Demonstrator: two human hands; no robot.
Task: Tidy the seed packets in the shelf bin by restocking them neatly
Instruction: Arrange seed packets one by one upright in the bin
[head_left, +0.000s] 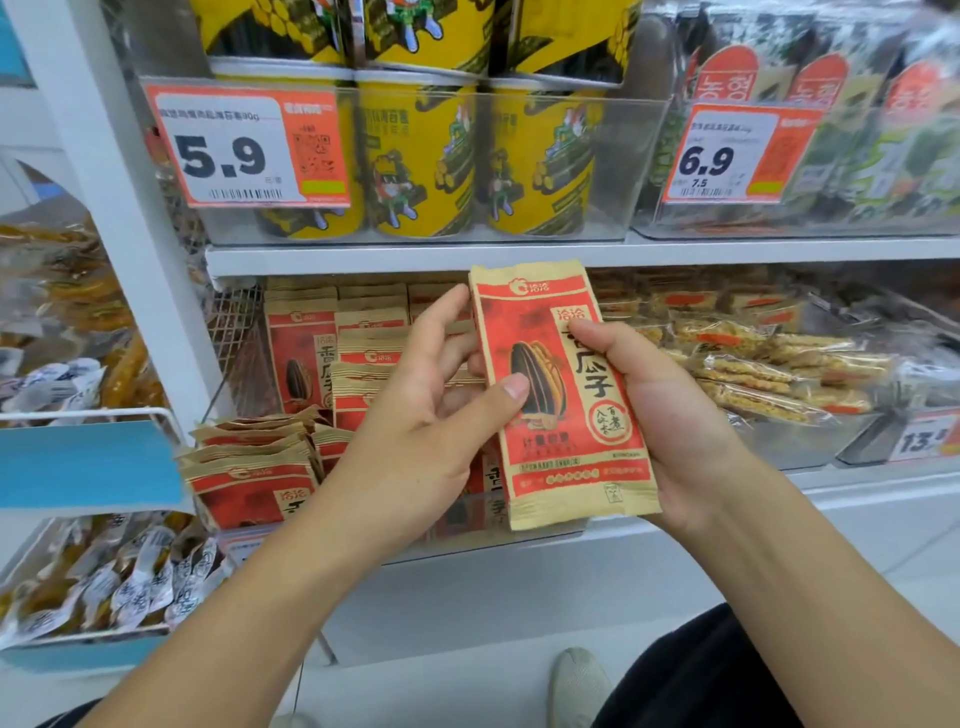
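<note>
A red and tan sunflower seed packet (558, 441) stands upright in front of the shelf bin, held between both hands. My right hand (654, 410) grips its right edge, thumb across the front. My left hand (426, 410) holds its left edge, thumb pressed on the front and fingers behind. More seed packets stand in rows (332, 348) at the back of the clear shelf bin (545, 540). Several packets lie tilted in a loose pile (254, 462) at the bin's front left.
Yellow snack cups (421, 161) in a clear bin fill the shelf above, with price tags 5.9 (244, 150) and 6.9 (727, 156). Wrapped bars (769, 374) lie to the right of the seeds. Snack bags (104, 582) fill the rack at the left. My shoe (576, 680) is below.
</note>
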